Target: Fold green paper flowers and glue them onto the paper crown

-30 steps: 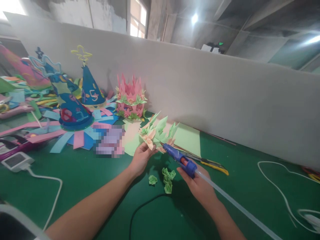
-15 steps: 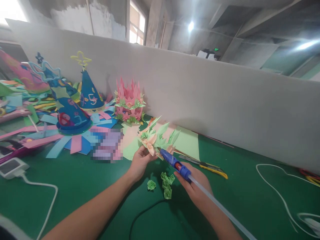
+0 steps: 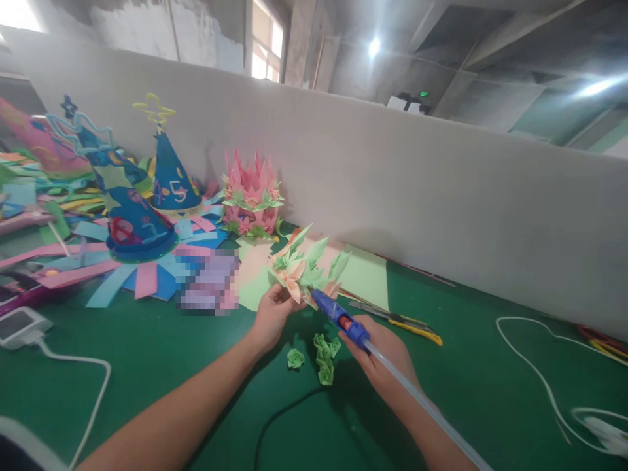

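My left hand [image 3: 273, 318] is closed on the near left edge of a folded-paper crown [image 3: 310, 265] with pale green spikes and peach flowers. In my right hand [image 3: 385, 347] is a blue hot glue gun [image 3: 338, 317], a long clear glue stick [image 3: 422, 399] trailing out of its back end. The gun's nozzle meets the crown's lower front; whether it touches the paper I cannot tell. Just below, on the green table, lie several small green paper roses [image 3: 324, 358], with one rose [image 3: 295, 358] apart on the left. The right fingers are partly hidden behind the gun.
A yellow utility knife [image 3: 412, 327] lies right of the crown, beside green paper sheets [image 3: 367, 278]. Behind stands a pink paper crown [image 3: 252, 196]. Blue cone hats [image 3: 137, 222] and paper strips crowd the left. White cables [image 3: 534, 376] and a grey partition [image 3: 441, 190] border the table.
The whole view has shifted slightly. My hands, the glue gun and the green-and-peach crown keep nearly the same places relative to one another.
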Demonstrator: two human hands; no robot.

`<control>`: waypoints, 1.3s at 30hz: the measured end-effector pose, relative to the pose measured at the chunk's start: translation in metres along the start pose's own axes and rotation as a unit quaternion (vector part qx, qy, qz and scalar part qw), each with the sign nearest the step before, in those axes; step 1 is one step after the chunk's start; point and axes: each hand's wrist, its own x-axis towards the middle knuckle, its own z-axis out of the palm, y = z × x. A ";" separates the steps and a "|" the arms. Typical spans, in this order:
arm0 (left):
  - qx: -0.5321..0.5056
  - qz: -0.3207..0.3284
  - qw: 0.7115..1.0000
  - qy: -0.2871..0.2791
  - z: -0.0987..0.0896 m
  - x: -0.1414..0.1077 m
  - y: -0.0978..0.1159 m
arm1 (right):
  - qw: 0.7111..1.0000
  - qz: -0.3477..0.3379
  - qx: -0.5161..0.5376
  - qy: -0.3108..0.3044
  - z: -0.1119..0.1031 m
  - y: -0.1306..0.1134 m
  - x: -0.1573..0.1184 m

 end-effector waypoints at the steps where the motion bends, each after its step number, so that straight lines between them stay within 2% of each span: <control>1: 0.001 0.000 1.000 -0.001 0.000 0.000 0.000 | 1.000 0.001 -0.002 -0.006 0.000 -0.001 0.000; 4: 0.003 0.005 1.000 -0.008 -0.001 0.000 -0.001 | 1.000 0.004 -0.009 -0.019 -0.001 -0.003 0.000; 11: 0.004 0.014 1.000 -0.020 -0.004 0.002 -0.005 | 1.000 0.000 -0.024 0.001 -0.003 -0.004 0.000; 19: -0.002 0.014 1.000 -0.006 -0.002 0.001 -0.001 | 0.998 -0.016 -0.043 0.032 -0.007 -0.001 -0.001; 29: 0.008 0.010 1.000 0.001 -0.001 0.000 0.000 | 0.998 0.002 -0.034 0.044 -0.001 0.011 0.000; 39: 0.005 0.009 1.000 -0.011 -0.002 0.001 -0.002 | 0.999 -0.005 -0.016 0.039 0.000 0.009 0.001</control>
